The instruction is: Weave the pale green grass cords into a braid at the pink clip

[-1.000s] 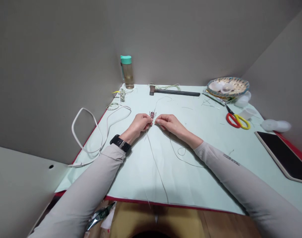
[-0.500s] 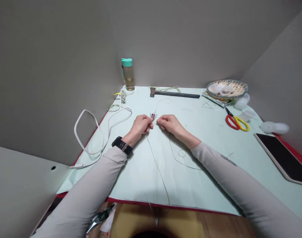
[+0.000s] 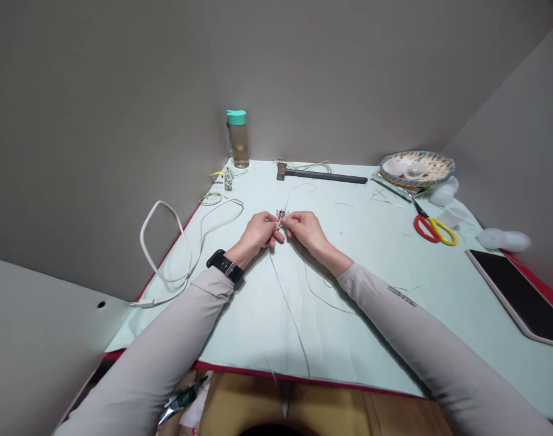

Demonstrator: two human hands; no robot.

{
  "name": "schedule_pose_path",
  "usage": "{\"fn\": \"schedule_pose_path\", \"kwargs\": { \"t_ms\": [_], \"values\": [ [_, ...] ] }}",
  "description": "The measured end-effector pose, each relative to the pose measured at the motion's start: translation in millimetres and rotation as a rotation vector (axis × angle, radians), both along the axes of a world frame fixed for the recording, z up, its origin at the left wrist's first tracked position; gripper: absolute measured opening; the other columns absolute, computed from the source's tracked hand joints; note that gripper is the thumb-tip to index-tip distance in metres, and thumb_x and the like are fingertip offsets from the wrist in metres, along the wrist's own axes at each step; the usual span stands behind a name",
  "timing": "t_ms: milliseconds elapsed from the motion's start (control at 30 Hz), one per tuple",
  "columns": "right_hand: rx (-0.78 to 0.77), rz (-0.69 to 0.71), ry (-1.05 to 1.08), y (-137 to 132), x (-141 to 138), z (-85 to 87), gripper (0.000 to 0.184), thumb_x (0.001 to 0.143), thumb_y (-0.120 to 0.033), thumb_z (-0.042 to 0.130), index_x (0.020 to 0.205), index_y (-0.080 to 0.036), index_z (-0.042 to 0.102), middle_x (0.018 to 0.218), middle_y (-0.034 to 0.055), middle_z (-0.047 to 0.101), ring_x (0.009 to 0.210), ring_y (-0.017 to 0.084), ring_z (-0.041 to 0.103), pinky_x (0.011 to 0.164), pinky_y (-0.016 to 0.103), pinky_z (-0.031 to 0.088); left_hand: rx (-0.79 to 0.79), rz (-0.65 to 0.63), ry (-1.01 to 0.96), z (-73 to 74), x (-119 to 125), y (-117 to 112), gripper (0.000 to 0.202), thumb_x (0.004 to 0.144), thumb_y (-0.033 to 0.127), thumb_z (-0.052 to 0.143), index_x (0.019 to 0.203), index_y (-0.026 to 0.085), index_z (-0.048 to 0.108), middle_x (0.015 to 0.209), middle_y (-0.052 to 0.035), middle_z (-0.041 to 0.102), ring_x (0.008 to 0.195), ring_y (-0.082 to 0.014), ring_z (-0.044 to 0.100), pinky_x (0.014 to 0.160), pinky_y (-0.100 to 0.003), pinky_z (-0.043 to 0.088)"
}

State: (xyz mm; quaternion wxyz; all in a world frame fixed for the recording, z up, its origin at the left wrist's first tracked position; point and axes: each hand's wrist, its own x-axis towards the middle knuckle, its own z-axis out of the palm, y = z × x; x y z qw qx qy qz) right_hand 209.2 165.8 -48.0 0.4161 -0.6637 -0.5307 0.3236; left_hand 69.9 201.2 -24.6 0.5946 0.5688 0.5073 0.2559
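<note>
Holding pale cups [image 3: 414, 171], a basket [image 3: 442, 168] sits near the bench's [image 3: 344, 345] far-right corner; closed right hand [image 3: 307, 230] has neared left hand [image 3: 260, 231] gripping wiry piece [image 3: 282, 213].

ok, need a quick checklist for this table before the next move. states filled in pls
1. Left hand on the small dark piece: ok, holding it.
2. Right hand grip: cannot tell; it is at the piece, but what it pinches is too small to see.
3. Right cord clear of the arm: not ok, I'd say; it runs to the right sleeve, seemingly beneath it.
4. Scissors away from the hands: ok, lying off to the right.
5. Hammer out of the way: ok, flat at the back.
6. Bottle upright: ok, lid on.
</note>
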Motion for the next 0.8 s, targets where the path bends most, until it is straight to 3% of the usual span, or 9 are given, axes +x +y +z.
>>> {"fn": "schedule_pose_path", "kwargs": {
  "t_ms": [333,600,800],
  "values": [
    [0.052,0.03,0.105,1,2,-8.6,0.032,0.085,-0.042,0.056,0.071,-0.014,0.062,0.057,0.0014,0.054,0.052,0.009,0.039,0.054,0.024,0.028,0.181,0.004,0.025,-14.9,2,3,0.013,0.092,0.013,0.057,0.08,0.017,0.056,0.064,-0.0027,0.07,0.041,-0.0095,0.057,0.041,-0.019,0.029],
    [0.042,0.079,0.127,2,2,-7.8,0.039,0.087,-0.05,0.059,0.067,-0.016,0.058,0.057,0.0009,0.054,0.054,0.009,0.043,0.056,0.024,0.031,0.379,0.042,0.169,-11.5,3,2,0.02,0.092,0.012,0.061,0.072,0.017,0.062,0.053,0.0045,0.056,0.054,-0.0139,0.057,0.062,-0.026,0.044],
    [0.025,0.08,0.106,4,5,-9.0,0.031,0.086,-0.041,0.06,0.068,-0.016,0.058,0.055,-0.0003,0.052,0.054,0.009,0.043,0.057,0.024,0.031,0.453,0.031,0.244,-8.2,3,2,0.024,0.091,0.012,0.068,0.069,0.016,0.06,0.066,0.0042,0.057,0.067,-0.0149,0.056,0.076,-0.032,0.047]
  ]
}}
